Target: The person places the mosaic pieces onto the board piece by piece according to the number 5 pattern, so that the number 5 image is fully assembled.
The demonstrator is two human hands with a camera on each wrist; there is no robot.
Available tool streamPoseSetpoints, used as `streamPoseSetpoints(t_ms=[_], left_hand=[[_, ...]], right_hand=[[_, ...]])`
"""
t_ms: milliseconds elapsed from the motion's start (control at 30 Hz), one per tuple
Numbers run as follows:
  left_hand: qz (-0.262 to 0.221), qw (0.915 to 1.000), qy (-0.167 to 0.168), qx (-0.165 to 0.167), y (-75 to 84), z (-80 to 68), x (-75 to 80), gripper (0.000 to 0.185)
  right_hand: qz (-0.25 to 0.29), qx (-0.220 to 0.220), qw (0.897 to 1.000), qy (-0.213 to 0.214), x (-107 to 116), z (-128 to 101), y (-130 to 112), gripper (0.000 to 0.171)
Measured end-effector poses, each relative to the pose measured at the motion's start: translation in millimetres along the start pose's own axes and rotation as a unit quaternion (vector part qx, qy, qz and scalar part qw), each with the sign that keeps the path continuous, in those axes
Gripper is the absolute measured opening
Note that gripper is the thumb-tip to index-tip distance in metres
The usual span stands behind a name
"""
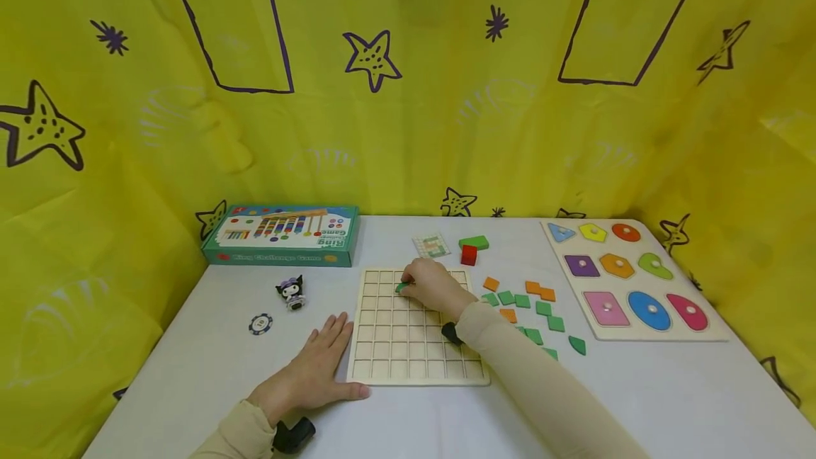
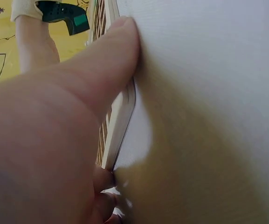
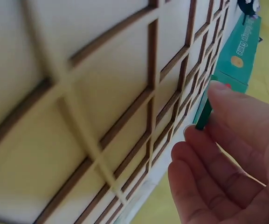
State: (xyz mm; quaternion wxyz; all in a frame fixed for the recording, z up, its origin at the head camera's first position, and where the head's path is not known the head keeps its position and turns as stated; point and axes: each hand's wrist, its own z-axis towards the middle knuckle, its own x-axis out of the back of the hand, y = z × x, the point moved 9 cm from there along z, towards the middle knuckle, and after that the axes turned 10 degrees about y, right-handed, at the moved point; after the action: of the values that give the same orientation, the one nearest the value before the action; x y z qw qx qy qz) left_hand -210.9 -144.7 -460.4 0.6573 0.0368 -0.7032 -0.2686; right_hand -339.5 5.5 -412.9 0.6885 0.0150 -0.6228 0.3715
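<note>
A pale wooden grid board [image 1: 398, 353] lies flat in the middle of the white table. Over its upper part, my right hand [image 1: 436, 287] pinches a green tile [image 1: 401, 288] between thumb and fingertips. In the right wrist view the tile [image 3: 204, 113] is seen edge-on, tilted near the grid's surface; I cannot tell whether it touches. My left hand [image 1: 324, 367] lies with straight fingers on the table against the board's left edge, its thumb near the lower left corner. To the board's right lie several green tiles [image 1: 542, 309] and orange tiles [image 1: 508, 315], partly hidden by my right forearm.
A shape puzzle board [image 1: 612, 296] lies at the right. Behind the grid are a small pattern card [image 1: 431, 245], a red cube [image 1: 468, 255] and a green block [image 1: 474, 241]. At left stand a game box [image 1: 280, 236], a figurine [image 1: 292, 292] and a poker chip [image 1: 261, 324].
</note>
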Motion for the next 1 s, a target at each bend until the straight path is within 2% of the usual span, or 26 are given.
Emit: streamPoseSetpoints(t_ms=[267, 500, 633, 733, 867, 933, 1000], left_hand=[[0.0, 1.0, -0.007, -0.004, 4.2, 2.1, -1.2, 0.117], [0.004, 1.0, -0.002, 0.003, 2.6, 1.2, 0.9, 0.118], [0.001, 1.0, 0.002, 0.004, 1.3, -0.3, 1.4, 0.118], [-0.003, 1.0, 0.003, 0.006, 0.5, -1.4, 0.7, 0.117], [-0.007, 0.9999, 0.0, 0.008, 0.0, -1.1, -1.3, 0.117], [-0.008, 0.9999, -0.002, 0.007, 0.3, -0.8, -1.7, 0.117], [-0.005, 1.0, -0.002, 0.006, 0.6, -0.4, -1.4, 0.117]], right_hand=[[-0.028, 0.009, 1.0, 0.006, -5, 2, 0, 0.008], [-0.072, 0.065, 0.995, 0.022, -5, 5, -11, 0.01], [-0.107, 0.089, 0.99, 0.013, -9, 6, -15, 0.01], [-0.101, 0.098, 0.99, 0.001, -11, 4, -16, 0.008], [-0.042, 0.074, 0.996, -0.002, 2, -5, -6, 0.01], [-0.017, 0.048, 0.999, 0.008, 17, -10, 8, 0.013], [-0.013, 0.015, 0.999, 0.027, 35, -17, 29, 0.015]])
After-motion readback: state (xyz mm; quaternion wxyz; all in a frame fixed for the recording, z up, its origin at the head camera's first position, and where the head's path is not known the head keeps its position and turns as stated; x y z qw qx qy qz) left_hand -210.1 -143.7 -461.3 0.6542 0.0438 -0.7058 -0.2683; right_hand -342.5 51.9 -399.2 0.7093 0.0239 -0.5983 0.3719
